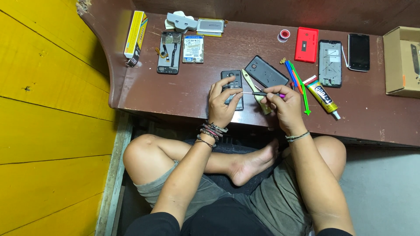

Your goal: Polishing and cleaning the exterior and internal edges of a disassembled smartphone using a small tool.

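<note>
The small dark rectangular phone body (232, 87) lies flat near the front edge of the dark brown wooden bench (183, 94). The left hand (223, 102) arches over it, fingers curled and pressing on its left side and lower end, wrist ringed with several bracelets. The right hand (284, 105), just right of the phone body, has its fingers bunched and pinching a thin metal screwdriver with a purple end (261, 93), held level with its tip at the phone body's right edge.

Touching the phone body's upper right lies one dark matte back cover (266, 72), tilted. Further right of the phone body are a few slim plastic sticks in blue and green (297, 83), one glue tube (323, 96), one red plastic cover (306, 44) and one glossy black phone (358, 52).
</note>
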